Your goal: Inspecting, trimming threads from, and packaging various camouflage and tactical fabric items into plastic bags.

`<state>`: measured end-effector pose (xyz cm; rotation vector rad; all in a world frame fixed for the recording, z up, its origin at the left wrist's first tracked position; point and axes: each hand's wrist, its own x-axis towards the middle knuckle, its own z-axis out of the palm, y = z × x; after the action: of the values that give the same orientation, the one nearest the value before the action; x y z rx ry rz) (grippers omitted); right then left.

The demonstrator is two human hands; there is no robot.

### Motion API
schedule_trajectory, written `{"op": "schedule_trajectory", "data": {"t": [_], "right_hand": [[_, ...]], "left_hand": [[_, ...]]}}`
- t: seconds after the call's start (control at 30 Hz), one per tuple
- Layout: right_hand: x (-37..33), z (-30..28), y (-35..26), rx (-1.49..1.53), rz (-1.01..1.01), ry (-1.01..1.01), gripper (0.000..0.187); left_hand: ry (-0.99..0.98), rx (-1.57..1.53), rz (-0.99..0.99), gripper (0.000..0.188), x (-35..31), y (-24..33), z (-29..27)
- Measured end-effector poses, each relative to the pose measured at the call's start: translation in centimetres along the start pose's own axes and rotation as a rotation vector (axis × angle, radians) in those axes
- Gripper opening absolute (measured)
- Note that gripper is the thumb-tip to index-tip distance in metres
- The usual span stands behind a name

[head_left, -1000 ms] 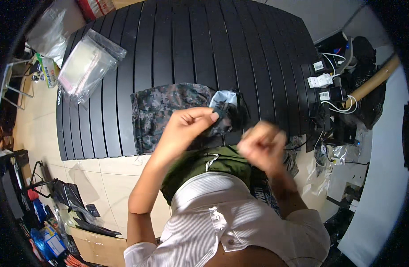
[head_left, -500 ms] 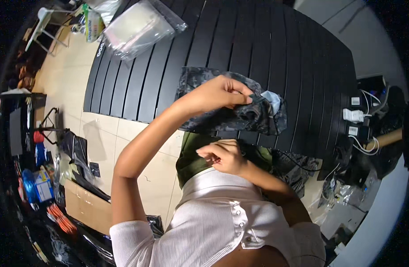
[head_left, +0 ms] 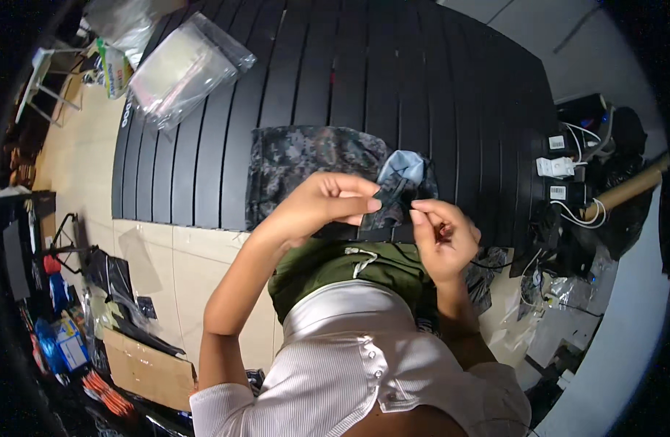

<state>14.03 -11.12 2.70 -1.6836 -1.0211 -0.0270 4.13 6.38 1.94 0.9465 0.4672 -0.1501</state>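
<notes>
A dark grey camouflage cloth garment [head_left: 295, 160] lies across the near edge of the black slatted table, its exact kind unclear. A light blue piece [head_left: 402, 166] shows in a bunched opening at its right end. My left hand [head_left: 324, 204] pinches a fold of the garment beside that opening, thumb and forefinger together. Close by on the right, my right hand [head_left: 448, 237] is raised with thumb and forefinger pressed together and the other fingers curled. Whatever lies between those right fingertips is too small to make out.
Clear plastic packets [head_left: 189, 69] rest on the slatted table [head_left: 451, 87] at the far left. White plugs and cables [head_left: 561, 167] run along its right side. A cardboard box [head_left: 149, 368] stands on the floor at left. A cardboard tube [head_left: 626, 189] leans at right.
My right hand has risen from my lap to beside the garment's bunched end. My left hand still pinches the cloth, now lower and further left in view. The whole view has shifted.
</notes>
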Motion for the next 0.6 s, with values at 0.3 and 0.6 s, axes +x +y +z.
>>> {"op": "schedule_trajectory", "data": {"t": [0.3,0.6], "right_hand": [[1.2,0.8,0.8,-0.236,-0.286,-0.087,0.015],[0.9,-2.2,1.6,0.054,0.367,0.191,0.012]], "left_hand": [[-0.033,0.113,0.07,0.017,-0.1,-1.0,1.5],[0.056,0.008,0.083,0.017,-0.7,-1.2,2.7]]}}
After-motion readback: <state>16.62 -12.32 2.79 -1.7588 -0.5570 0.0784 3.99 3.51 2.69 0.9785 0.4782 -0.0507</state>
